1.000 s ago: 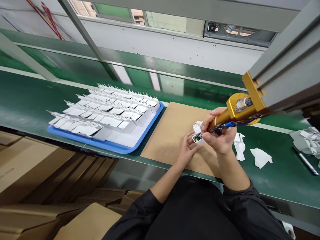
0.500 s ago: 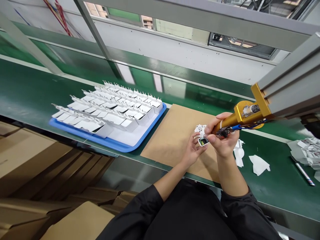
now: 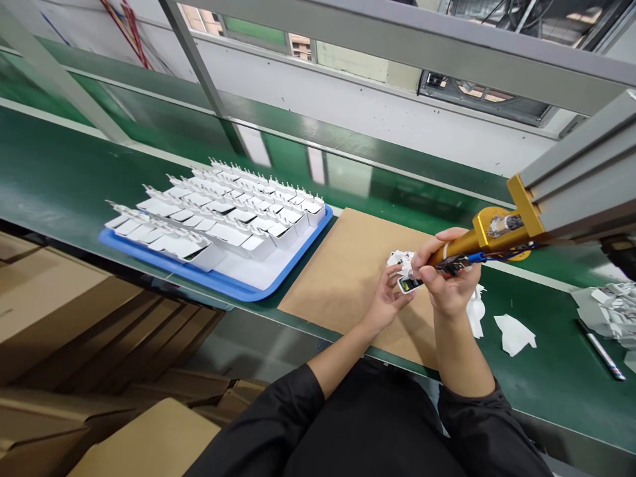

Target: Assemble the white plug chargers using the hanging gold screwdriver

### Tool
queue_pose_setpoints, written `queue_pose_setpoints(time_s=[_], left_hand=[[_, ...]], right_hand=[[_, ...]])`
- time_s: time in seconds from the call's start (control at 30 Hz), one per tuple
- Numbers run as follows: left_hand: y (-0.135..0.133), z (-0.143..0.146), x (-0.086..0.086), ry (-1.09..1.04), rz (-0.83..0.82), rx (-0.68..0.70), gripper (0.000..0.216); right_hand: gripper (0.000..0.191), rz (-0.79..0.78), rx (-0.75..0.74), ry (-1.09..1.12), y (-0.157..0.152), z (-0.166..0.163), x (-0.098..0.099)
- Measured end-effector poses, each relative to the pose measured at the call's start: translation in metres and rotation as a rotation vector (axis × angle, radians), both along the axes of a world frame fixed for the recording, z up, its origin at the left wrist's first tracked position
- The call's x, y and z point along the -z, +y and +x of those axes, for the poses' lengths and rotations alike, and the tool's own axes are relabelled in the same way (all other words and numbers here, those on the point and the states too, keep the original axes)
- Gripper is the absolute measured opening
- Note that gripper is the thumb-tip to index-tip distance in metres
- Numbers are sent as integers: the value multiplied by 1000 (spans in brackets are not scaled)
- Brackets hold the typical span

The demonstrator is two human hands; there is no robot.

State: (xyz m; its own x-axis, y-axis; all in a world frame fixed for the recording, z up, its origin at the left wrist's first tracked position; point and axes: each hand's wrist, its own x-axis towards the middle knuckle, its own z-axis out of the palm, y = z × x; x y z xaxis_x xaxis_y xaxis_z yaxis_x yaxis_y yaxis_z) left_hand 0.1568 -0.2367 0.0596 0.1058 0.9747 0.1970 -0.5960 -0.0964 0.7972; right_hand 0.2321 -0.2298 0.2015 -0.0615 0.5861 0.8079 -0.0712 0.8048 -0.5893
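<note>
My left hand (image 3: 386,301) is closed around a small white plastic housing (image 3: 408,285), whose open side shows a green circuit board and dark parts. My right hand (image 3: 454,285) wraps round a slim gold cylindrical tool (image 3: 460,244) with blue and dark wires. Its lower end points down toward the housing; fingers hide the tip, so contact cannot be made out. White pieces (image 3: 397,260) lie just behind the housing. Both hands are above a brown cardboard sheet (image 3: 328,271) on the green bench.
At left, a blue tray (image 3: 268,291) bears rows of white housings with upright pins (image 3: 238,215). White scraps (image 3: 515,334), a marker pen (image 3: 601,350) and a heap of white parts (image 3: 609,308) lie at right. A metal arm (image 3: 586,165) overhangs there. Cardboard boxes (image 3: 59,311) stand lower left.
The housing has turned slightly and shifted a little to the right, as have the gold tool and my right hand. The camera view has also moved slightly. Both holds stay the same.
</note>
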Motion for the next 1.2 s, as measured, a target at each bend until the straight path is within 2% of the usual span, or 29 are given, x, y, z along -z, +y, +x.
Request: queue_pose_setpoints(time_s=[0.3,0.7,1.0,1.2], left_hand=[[1,0,3,4,16,1,61],[1,0,6,28,0,-14,67],[0,0,4,146,23,-70,60],[-1,0,4,112,46,-70,62]], right_hand=[[40,-11,50,-4,0,-1,-1],[36,4,47,-33,1,0,-1],[35,11,9,-6,1,0,-2],[33,20,32,-20,1,0,-2]])
